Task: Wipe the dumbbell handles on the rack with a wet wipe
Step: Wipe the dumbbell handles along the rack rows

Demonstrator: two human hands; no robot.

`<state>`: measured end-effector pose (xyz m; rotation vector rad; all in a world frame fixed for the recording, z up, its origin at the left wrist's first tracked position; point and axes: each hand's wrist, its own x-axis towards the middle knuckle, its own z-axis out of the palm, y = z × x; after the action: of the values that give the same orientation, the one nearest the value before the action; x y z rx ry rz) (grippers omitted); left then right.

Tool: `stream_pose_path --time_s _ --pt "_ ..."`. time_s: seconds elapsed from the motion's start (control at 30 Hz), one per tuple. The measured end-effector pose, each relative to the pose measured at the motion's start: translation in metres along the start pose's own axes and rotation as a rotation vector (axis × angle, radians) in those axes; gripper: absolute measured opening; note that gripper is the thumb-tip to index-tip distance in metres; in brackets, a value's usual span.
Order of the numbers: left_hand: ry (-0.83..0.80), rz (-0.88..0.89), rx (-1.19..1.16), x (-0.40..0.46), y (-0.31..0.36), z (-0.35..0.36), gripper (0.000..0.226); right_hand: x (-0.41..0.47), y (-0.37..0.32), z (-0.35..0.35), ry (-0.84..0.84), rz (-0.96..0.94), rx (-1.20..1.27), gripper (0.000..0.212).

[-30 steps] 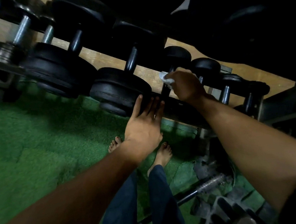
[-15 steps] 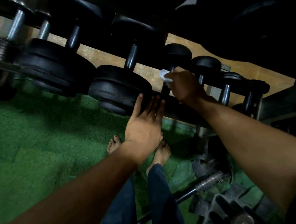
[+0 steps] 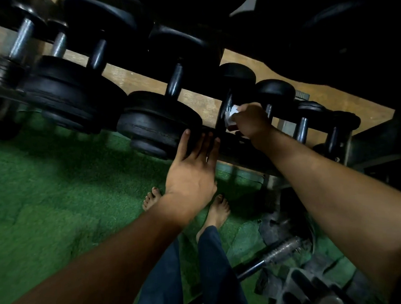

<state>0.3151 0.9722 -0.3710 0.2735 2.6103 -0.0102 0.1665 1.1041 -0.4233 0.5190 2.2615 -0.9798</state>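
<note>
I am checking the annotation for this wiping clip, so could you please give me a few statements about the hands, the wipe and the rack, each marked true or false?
1. The right hand holds a white wet wipe against a dumbbell handle. True.
2. The left hand grips a dumbbell handle. False: its fingers lie straight against the rounded end of a large black dumbbell, touching it.
3. The floor under the rack is bare concrete. False: it is a green turf mat.
4. The person's feet are bare. True.
5. The dumbbell being wiped is lifted off the rack. False: it sits on the rack among the others.
</note>
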Motion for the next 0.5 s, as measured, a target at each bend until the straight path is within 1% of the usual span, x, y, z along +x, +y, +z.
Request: stream_pose_path --time_s 0.03,0.07,0.1,0.2,0.23,0.27,0.3,0.33,0.4,0.47,0.5 --pt "0.0 0.0 0.003 0.0 0.0 0.0 0.092 0.007 0.007 0.0 -0.05 0.049 0.04 0.027" --pt "-0.002 0.001 0.008 0.0 0.0 0.0 0.092 0.012 0.01 0.0 -0.062 0.046 0.046 0.022" --pt "-0.006 0.001 0.013 0.001 0.001 0.0 0.092 0.021 0.014 0.002 -0.05 0.045 0.07 0.017" --pt "-0.011 0.004 0.019 0.002 0.001 0.001 0.093 0.024 0.005 0.0 0.061 -0.009 0.168 0.014" --pt "-0.012 0.005 0.019 0.002 0.001 0.002 0.094 0.025 0.003 0.001 0.055 -0.013 0.156 0.021" --pt "-0.011 0.006 0.019 0.002 0.0 0.003 0.095 0.029 0.003 0.001 0.021 -0.011 0.107 0.034" --pt "-0.01 0.007 0.019 0.001 0.0 0.003 0.095 0.025 -0.001 0.002 -0.019 -0.001 0.057 0.04" --pt "-0.006 0.007 0.019 0.001 0.0 0.003 0.095 0.023 -0.003 0.001 -0.049 0.013 0.013 0.035" --pt "0.004 0.004 0.018 0.0 0.001 0.004 0.095 0.012 -0.009 -0.002 -0.114 0.054 -0.04 0.005" --pt "0.007 0.0 0.013 0.0 0.001 0.003 0.095 0.006 -0.004 -0.002 -0.216 0.05 -0.107 0.004" --pt "0.009 0.0 0.008 0.001 0.001 0.003 0.095 0.004 -0.001 -0.003 -0.24 0.042 -0.163 0.005"
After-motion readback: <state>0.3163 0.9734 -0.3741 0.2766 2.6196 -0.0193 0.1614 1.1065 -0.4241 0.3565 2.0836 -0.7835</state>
